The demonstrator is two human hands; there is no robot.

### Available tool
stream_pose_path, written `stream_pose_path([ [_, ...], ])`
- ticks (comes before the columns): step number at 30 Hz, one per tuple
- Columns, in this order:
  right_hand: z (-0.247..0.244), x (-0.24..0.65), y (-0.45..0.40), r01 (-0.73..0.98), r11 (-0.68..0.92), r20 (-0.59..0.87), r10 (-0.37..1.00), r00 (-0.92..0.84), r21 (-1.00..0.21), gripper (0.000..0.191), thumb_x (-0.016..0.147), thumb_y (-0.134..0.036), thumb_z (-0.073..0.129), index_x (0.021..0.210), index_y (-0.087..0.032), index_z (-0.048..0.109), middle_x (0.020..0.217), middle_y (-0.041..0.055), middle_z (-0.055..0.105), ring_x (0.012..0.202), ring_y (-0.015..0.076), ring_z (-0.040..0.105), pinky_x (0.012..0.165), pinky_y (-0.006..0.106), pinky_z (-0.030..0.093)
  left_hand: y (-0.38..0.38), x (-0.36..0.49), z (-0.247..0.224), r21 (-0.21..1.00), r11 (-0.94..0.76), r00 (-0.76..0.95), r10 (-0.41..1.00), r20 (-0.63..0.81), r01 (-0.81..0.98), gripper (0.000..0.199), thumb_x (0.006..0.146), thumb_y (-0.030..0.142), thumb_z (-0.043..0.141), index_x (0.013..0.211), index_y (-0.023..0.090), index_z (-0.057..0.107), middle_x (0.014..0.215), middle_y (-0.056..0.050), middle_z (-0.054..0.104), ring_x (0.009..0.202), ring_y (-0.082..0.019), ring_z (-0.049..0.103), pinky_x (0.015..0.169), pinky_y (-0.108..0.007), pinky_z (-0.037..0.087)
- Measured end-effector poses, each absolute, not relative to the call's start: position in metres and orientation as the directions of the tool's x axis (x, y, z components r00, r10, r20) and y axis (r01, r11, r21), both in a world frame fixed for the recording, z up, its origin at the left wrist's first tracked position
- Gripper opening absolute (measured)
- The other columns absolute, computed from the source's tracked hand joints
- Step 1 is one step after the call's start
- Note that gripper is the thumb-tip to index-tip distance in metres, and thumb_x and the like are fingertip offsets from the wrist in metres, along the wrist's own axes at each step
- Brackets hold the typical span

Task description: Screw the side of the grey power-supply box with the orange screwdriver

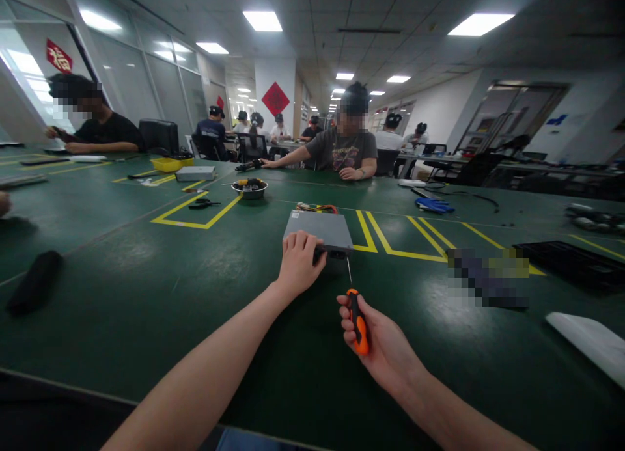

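Note:
A flat grey metal electronics case (317, 228) lies on the green bench, with coloured wires (316, 207) bunched along its far edge. My left hand (299, 263) grips the near corner of the case, fingers over its top. My right hand (378, 343) is closed around an orange and black screwdriver (359, 321). The thin shaft of the screwdriver (348, 270) points up at the case's near side, and its tip looks very close to the dark opening there. The hand's fingers hide part of the handle.
The green bench carries yellow tape outlines. A steel bowl (249, 189) holds small parts, beyond it lie a silver box (195, 173) and yellow tray (170, 164). Blue gloves (433, 205), a black tray (571, 263) and a white sheet (590, 343) lie right. Co-workers sit across the bench.

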State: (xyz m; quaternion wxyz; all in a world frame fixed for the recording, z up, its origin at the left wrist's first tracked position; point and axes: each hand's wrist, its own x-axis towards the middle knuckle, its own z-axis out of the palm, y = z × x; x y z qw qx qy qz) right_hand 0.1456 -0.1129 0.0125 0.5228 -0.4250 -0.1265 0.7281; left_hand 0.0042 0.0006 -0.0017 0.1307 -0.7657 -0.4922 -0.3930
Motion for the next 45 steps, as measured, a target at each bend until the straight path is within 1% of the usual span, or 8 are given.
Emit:
stream_pose_path([
  [7,0.0089,0.1469,-0.1128,-0.635,-0.347,-0.428,0.903,-0.028,-0.69,0.015,0.087,-0.019,0.052,0.075,-0.011,0.056,0.068,0.0013,0.054,0.047,0.004,0.044,0.036,0.012,0.033,0.0008,0.0039,-0.0017,0.179,-0.487,0.214,0.646,0.733,0.855,0.021,0.08,0.03,0.053,0.098,0.019,0.053,0.099,-0.007,0.051,0.095,-0.024,0.043,0.084,-0.039,0.035],
  [13,0.0109,0.1459,-0.1149,-0.63,-0.403,-0.469,0.88,-0.07,-0.664,0.023,0.092,-0.025,0.043,0.089,-0.01,0.059,0.069,0.0022,0.054,0.049,0.0059,0.048,0.041,0.015,0.041,0.0007,0.004,-0.0019,0.181,-0.482,0.21,0.649,0.731,0.857,0.02,0.08,0.03,0.054,0.097,0.02,0.053,0.099,-0.007,0.05,0.095,-0.024,0.043,0.085,-0.039,0.035],
  [19,0.0076,0.147,-0.1123,-0.63,-0.338,-0.423,0.906,-0.018,-0.699,0.018,0.088,-0.023,0.051,0.076,-0.011,0.057,0.067,0.0008,0.054,0.044,0.0032,0.042,0.033,0.012,0.03,0.0008,0.0035,-0.0016,0.186,-0.488,0.214,0.652,0.728,0.853,0.021,0.08,0.03,0.053,0.098,0.02,0.053,0.099,-0.008,0.05,0.096,-0.025,0.043,0.084,-0.039,0.035],
  [26,0.0106,0.1455,-0.1129,-0.614,-0.396,-0.458,0.887,-0.062,-0.683,0.024,0.092,-0.026,0.043,0.088,-0.01,0.061,0.069,0.0023,0.054,0.051,0.0066,0.05,0.043,0.016,0.043,0.0,0.0046,-0.0008,0.175,-0.483,0.214,0.646,0.733,0.858,0.021,0.079,0.029,0.055,0.097,0.019,0.054,0.098,-0.007,0.05,0.095,-0.024,0.043,0.084,-0.038,0.035],
  [28,0.0092,0.1447,-0.1122,-0.619,-0.384,-0.442,0.895,-0.065,-0.686,0.024,0.092,-0.026,0.043,0.09,-0.01,0.06,0.068,0.0022,0.053,0.049,0.0061,0.047,0.04,0.015,0.039,0.0,0.0048,-0.0009,0.176,-0.484,0.214,0.646,0.732,0.857,0.021,0.079,0.029,0.055,0.097,0.019,0.054,0.098,-0.007,0.05,0.095,-0.024,0.042,0.085,-0.039,0.035],
  [32,0.0074,0.1451,-0.1117,-0.609,-0.339,-0.408,0.913,-0.028,-0.717,0.016,0.087,-0.02,0.053,0.074,-0.011,0.057,0.067,0.0009,0.053,0.046,0.0039,0.043,0.035,0.012,0.032,0.0,0.0041,-0.0011,0.185,-0.493,0.215,0.645,0.733,0.85,0.021,0.079,0.029,0.055,0.098,0.02,0.053,0.098,-0.007,0.05,0.095,-0.024,0.042,0.084,-0.039,0.035],
  [41,0.0066,0.1471,-0.1121,-0.632,-0.376,-0.433,0.898,-0.071,-0.677,0.023,0.091,-0.025,0.045,0.086,-0.009,0.061,0.067,0.0022,0.053,0.047,0.0051,0.045,0.037,0.013,0.035,0.0002,0.0037,-0.0018,0.184,-0.489,0.217,0.651,0.727,0.852,0.021,0.079,0.029,0.054,0.097,0.019,0.053,0.099,-0.007,0.05,0.095,-0.024,0.042,0.084,-0.039,0.035],
  [45,0.009,0.1469,-0.1128,-0.616,-0.316,-0.409,0.913,0.01,-0.722,0.014,0.085,-0.02,0.054,0.075,-0.011,0.058,0.067,0.0012,0.054,0.045,0.004,0.044,0.033,0.012,0.03,-0.0003,0.0038,-0.0007,0.181,-0.486,0.214,0.648,0.731,0.855,0.021,0.079,0.029,0.054,0.098,0.019,0.053,0.098,-0.007,0.05,0.095,-0.024,0.043,0.084,-0.039,0.035],
])
